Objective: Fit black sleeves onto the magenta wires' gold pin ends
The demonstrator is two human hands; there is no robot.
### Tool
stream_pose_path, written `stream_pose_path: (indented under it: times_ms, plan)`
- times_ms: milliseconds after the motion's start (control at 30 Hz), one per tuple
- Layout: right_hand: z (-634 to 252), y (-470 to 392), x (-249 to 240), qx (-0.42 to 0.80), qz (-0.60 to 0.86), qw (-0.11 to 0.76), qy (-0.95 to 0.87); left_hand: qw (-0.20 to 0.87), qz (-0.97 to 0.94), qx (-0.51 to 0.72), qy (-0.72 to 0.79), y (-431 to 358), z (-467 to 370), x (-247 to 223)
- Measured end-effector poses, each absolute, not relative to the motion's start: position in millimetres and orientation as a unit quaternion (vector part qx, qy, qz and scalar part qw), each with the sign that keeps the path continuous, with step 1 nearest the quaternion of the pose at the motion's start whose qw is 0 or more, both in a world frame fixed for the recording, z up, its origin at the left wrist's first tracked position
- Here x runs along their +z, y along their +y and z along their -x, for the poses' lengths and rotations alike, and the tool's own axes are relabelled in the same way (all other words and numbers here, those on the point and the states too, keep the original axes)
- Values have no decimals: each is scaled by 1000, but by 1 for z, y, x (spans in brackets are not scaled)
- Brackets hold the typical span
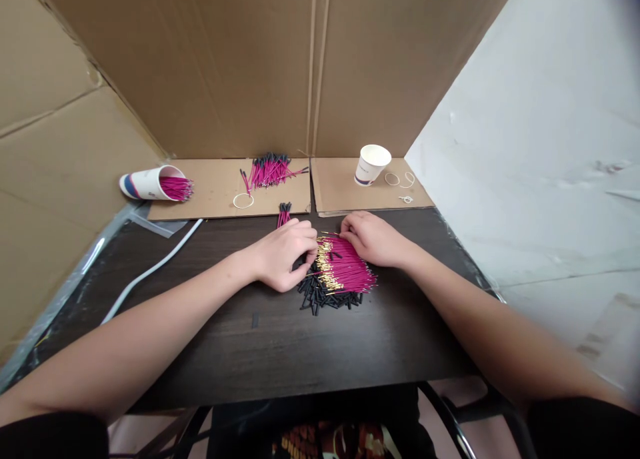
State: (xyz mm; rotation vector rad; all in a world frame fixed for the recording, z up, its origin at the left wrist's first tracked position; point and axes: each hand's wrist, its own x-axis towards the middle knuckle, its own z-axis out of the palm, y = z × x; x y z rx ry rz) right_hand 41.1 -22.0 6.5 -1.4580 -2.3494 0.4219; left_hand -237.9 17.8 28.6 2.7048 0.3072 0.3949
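The magenta wires lie in a flat stack on the dark table, between the two hands; their long axis runs left to right, the gold tips pointing left and the silver-coloured ends pointing right and slightly toward the near side; black sleeves lie loose along the near and left edges of the stack. The left hand is at the left of the gold tips, its thumb and index finger curled to a narrow gap; whether it holds anything cannot be told. The right hand is at the far right edge of the stack, fingertips drawn close together beside a single wire with its tip directed left; whether that wire is pinched cannot be told. Beyond the left hand, a small bundle points its black ends to the far side; farther back, a sleeved pile on the cardboard is aligned likewise.
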Motion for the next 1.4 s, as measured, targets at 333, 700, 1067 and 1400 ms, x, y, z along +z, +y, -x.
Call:
stream_pose_path:
  times_ms: [333,700,1067,1400]
  plan:
    - [-41,-24,11,140,502,182,-833,246,-894,323,189,9,231,13]
    - [-41,-23,11,112,489,134,-855,165,-868,395,250,13,223,1]
    - [-43,-25,17,147,466,159,-858,149,-891,369,220,17,222,-4]
    - [-43,-27,18,187,435,220,-853,133,-908,311,248,13,224,-6]
